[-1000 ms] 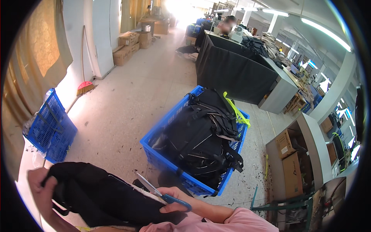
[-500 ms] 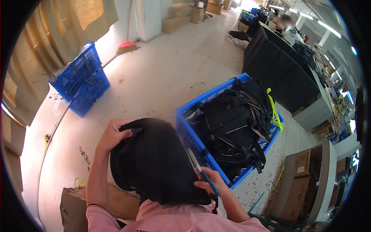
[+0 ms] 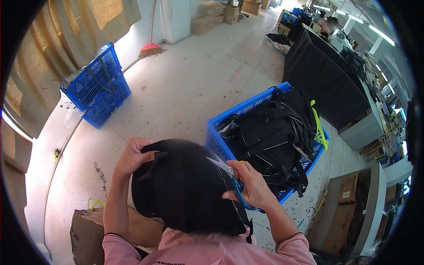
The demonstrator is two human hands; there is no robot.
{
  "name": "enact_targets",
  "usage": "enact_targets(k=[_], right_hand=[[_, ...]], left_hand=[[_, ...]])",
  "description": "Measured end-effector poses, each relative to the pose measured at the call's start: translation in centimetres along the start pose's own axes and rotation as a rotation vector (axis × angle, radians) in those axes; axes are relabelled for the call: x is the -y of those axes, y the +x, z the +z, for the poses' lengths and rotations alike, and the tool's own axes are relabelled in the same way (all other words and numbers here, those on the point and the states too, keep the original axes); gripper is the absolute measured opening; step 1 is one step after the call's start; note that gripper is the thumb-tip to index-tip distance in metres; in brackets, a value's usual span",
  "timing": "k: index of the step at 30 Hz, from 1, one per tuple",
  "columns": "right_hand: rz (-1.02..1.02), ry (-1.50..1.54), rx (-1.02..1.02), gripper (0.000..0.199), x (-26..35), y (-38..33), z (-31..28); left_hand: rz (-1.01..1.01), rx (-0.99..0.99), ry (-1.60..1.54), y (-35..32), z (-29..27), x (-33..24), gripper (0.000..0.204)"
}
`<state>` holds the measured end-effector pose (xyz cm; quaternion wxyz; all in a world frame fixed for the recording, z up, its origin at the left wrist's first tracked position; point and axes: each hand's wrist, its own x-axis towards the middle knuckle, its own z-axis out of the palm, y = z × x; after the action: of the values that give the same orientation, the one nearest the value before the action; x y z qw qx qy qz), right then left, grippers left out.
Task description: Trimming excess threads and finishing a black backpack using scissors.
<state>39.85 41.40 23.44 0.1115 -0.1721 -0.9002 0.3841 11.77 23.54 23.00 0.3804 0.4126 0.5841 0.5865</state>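
Note:
A black fabric bag rests against my front, over my lap. My left hand pinches its upper left edge between thumb and fingers. On the right side, my right hand grips a pair of scissors with blue handles. Their pale blades point up and left over the bag's right edge, where a thin light line runs along the seam. Whether the blades touch the fabric I cannot tell. Just beyond my right hand stands a blue plastic crate, heaped with black bags and a bright yellow-green strap.
Stacked blue baskets stand at the far left beside a broom. A cardboard box lies close on my left. To the right are a grey shelf with cartons and a black-draped workbench; a person sits beyond it.
My right hand with the scissors has moved up and slightly right, and the blades have swung further left across the bag's edge. My left hand keeps its pinch. The view has shifted slightly.

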Motion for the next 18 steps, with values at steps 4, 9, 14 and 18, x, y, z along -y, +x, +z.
enact_targets(k=[4, 9, 14, 18], right_hand=[[0.013, -0.064, 0.072, 0.076, 1.2, 0.8, -0.8], [-0.010, -0.067, 0.098, 0.074, 1.5, 0.8, -1.1], [-0.032, -0.118, 0.061, 0.064, 2.1, 0.7, -0.7], [-0.011, -0.105, 0.057, 0.053, 2.0, 0.6, -0.5]], left_hand=[[0.021, 0.018, 0.021, -0.2, -0.1, -0.2, 0.018], [0.014, 0.002, -0.025, -0.6, 0.4, -0.2, 0.018], [0.007, 0.003, -0.044, -0.9, 0.3, 0.3, 0.018], [-0.029, 0.013, -0.019, -0.7, 0.5, 0.1, 0.020]])
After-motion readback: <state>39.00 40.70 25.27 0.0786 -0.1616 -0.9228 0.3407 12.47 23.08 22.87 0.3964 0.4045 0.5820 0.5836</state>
